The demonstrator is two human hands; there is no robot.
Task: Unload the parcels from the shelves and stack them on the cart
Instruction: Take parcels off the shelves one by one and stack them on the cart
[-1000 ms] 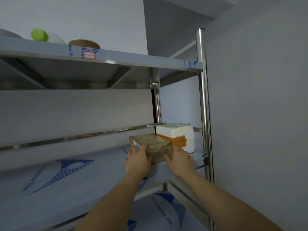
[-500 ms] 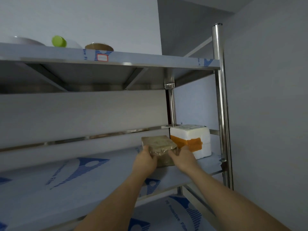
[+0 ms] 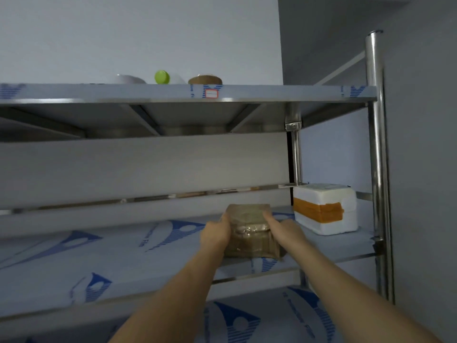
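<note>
A brown parcel [image 3: 249, 231] wrapped in clear tape is gripped from both sides, tilted, at the front of the middle shelf [image 3: 123, 263]. My left hand [image 3: 214, 232] clasps its left side with fingers curled round the edge. My right hand [image 3: 284, 230] holds its right side, fingers laid along the top. A white foam box [image 3: 326, 209] bound with orange tape stands on the same shelf, to the right at the back. No cart is in view.
The steel rack's right post [image 3: 377, 169] stands close to a grey wall. On the top shelf [image 3: 173, 94] lie a green-capped bottle [image 3: 162, 77], a brown tape roll [image 3: 205, 79] and a white bowl [image 3: 129, 79]. A lower shelf [image 3: 247, 325] shows below.
The brown parcel has been drawn away from the foam box toward the shelf's front edge and tipped up. Both hands have kept hold of it. The camera has shifted so the rack appears further right.
</note>
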